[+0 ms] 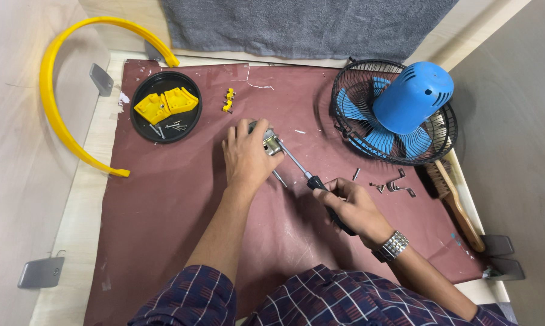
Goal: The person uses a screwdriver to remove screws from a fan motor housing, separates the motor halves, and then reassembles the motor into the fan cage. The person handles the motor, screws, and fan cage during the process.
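Note:
My left hand (246, 156) presses down on a small metal motor part (271, 143) in the middle of the brown mat (164, 211). My right hand (352, 208) grips the black handle of a screwdriver (299, 167), whose thin metal shaft points up-left into the metal part. A steel watch sits on my right wrist. The left hand hides most of the part.
A blue fan motor housing with black wire guard (399, 111) lies at the right. Loose screws and metal clips (393, 184) lie below it, beside a wooden brush (456, 202). A black dish (165, 107) holds yellow pieces and screws. A yellow ring (61, 121) curves at the left; a grey towel (302, 27) lies behind.

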